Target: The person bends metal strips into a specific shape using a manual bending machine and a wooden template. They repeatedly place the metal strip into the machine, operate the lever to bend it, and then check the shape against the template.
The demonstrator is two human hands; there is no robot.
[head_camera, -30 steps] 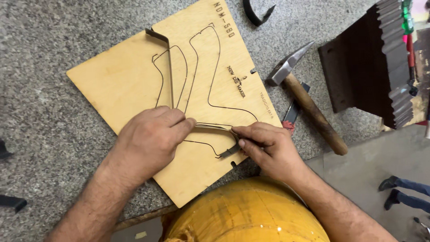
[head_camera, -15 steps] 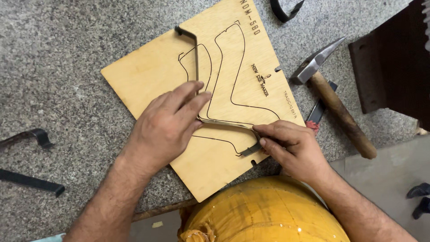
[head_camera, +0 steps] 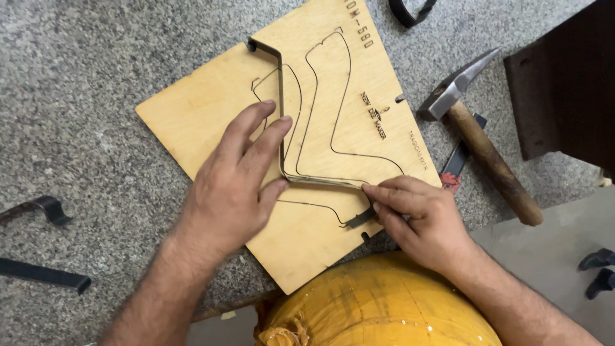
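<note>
Pressing flat on a plywood board [head_camera: 211, 128], the left hand [head_camera: 240, 186] lies open with its fingers against a bent steel strip [head_camera: 282, 122] standing in a slot cut into the board. The right hand [head_camera: 419, 218] pinches the strip's lower end between thumb and fingertips. The board rests on a grey stone bench [head_camera: 83, 77], with a hammer [head_camera: 480, 138] just beside its right edge.

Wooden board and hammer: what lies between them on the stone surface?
In the head view, a flat dark tool with a red tip lies between the wooden board and the hammer, partly under the hammer's handle.
</note>
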